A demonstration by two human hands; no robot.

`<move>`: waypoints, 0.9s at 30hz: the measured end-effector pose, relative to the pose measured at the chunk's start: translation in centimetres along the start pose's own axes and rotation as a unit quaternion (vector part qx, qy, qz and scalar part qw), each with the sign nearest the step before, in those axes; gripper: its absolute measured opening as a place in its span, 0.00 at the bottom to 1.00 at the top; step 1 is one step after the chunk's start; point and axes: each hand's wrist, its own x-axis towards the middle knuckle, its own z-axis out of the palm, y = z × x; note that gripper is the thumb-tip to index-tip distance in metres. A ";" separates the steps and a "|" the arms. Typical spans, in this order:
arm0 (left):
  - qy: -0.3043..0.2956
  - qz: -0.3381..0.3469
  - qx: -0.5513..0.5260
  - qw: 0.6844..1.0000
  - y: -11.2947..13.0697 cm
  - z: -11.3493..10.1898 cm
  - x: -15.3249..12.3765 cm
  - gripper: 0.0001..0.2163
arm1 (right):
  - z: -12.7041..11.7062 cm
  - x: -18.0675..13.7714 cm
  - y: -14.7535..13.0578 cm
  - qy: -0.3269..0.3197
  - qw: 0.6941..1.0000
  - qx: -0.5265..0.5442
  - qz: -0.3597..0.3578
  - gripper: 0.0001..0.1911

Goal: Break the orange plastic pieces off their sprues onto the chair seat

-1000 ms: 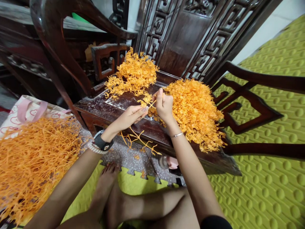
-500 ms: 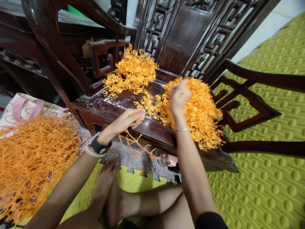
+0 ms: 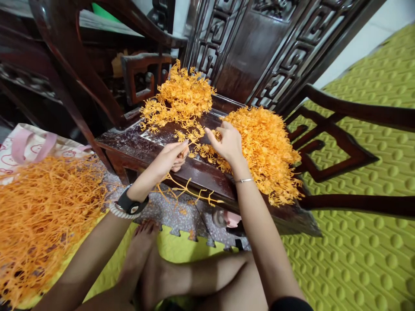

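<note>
While sitting low before the carved wooden chair [image 3: 241, 60], as taken in by the head view, held 1 branching orange stem [image 3: 186, 188] in the left hand [image 3: 173, 160] at the chair's front edge, letting its forks hang below the hand. Probably gripped near this end to leave the forks exposed. Held the right hand [image 3: 231, 140] over the chair, at the near-left rim of the larger heap of orange florets [image 3: 266, 151], likely close to the left hand to spare reach. Had the smaller heap of orange florets [image 3: 188, 97] towards the chair's rear left, with a scattered trail of florets [image 3: 193, 134] between the 2 heaps. Had the tangle of orange stems [image 3: 48, 211] left of the chair, by a patterned bag [image 3: 24, 149], presumably apart to avoid mixing with the heaps.

Had the left fingers curled snugly round the stem, laying the thumb straight along the top. Had the right thumb spread well away from the half-bent fingers, leaving an obvious gap. Saw nothing clearly gripped there; could not tell whether touching the florets below or just above.
</note>
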 end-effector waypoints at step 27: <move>0.019 0.007 0.123 0.992 -1.0 0.0 1.4 0.15 | 1.2 -0.5 -3.4 -0.146 0.804 0.576 -0.015 0.16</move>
